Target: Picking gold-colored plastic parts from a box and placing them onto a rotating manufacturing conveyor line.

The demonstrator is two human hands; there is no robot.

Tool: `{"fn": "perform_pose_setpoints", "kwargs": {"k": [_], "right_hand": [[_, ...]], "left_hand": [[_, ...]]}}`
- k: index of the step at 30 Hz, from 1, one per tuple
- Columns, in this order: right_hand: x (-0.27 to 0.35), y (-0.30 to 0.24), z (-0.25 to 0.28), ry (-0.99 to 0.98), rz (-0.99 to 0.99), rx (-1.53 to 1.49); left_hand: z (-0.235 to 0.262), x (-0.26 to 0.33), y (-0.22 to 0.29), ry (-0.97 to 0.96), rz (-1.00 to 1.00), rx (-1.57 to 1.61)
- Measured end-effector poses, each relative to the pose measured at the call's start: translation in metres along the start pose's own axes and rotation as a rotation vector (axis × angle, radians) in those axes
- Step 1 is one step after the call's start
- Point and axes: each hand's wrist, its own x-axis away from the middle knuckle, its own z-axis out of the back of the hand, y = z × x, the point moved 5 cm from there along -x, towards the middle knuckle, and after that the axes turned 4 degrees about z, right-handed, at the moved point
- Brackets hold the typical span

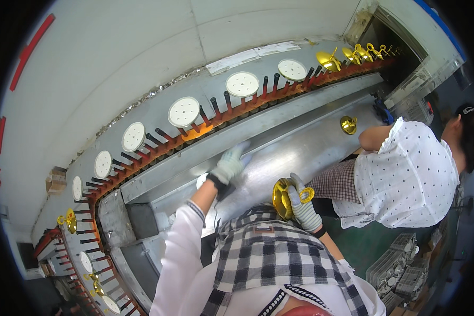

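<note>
My right hand (pixel 305 210), in a striped work glove, is closed round a shiny gold dish-shaped piece with a ring handle (pixel 283 198), held in front of my checked apron. My left hand (pixel 229 165), gloved and with a dark band at the wrist, reaches over the grey metal bench (pixel 271 167) toward the conveyor. Motion blurs its fingers, so I cannot tell whether they grip anything. Below that hand a dark object (pixel 225 190) and part of a white round piece (pixel 201 181) show on the bench.
A curved conveyor carries upright dark-tipped pegs (pixel 228 100), several white perforated discs (pixel 242 84) and gold pieces (pixel 329 60). Another gold piece (pixel 348 125) lies farther along the bench. A co-worker in a dotted shirt (pixel 400 174) sits at my right, near plastic crates (pixel 392 260).
</note>
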Motion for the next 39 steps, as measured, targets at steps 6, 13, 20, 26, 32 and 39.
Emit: {"fn": "perform_pose_setpoints", "kwargs": {"k": [6,13,20,26,32,39], "right_hand": [[0.02,-0.005,0.0,0.058,0.037,0.04],[0.032,0.004,0.023,0.149,-0.004,0.031],[0.034,0.01,0.028,0.221,-0.048,-0.008],[0.0,0.018,0.032,0.115,-0.056,-0.017],[0.012,0.012,0.022,0.061,-0.038,0.066],[0.026,0.011,0.017,0.122,-0.033,0.019]], "left_hand": [[0.137,-0.096,0.092,0.344,-0.141,-0.658],[0.172,-0.155,0.038,0.087,0.42,-0.632],[0.183,-0.108,0.018,0.202,0.292,-0.692],[0.185,-0.095,0.0,0.316,0.365,-0.727],[0.199,-0.057,-0.03,0.337,0.328,-0.743],[0.181,-0.056,-0.019,0.475,0.099,-0.71]]}}
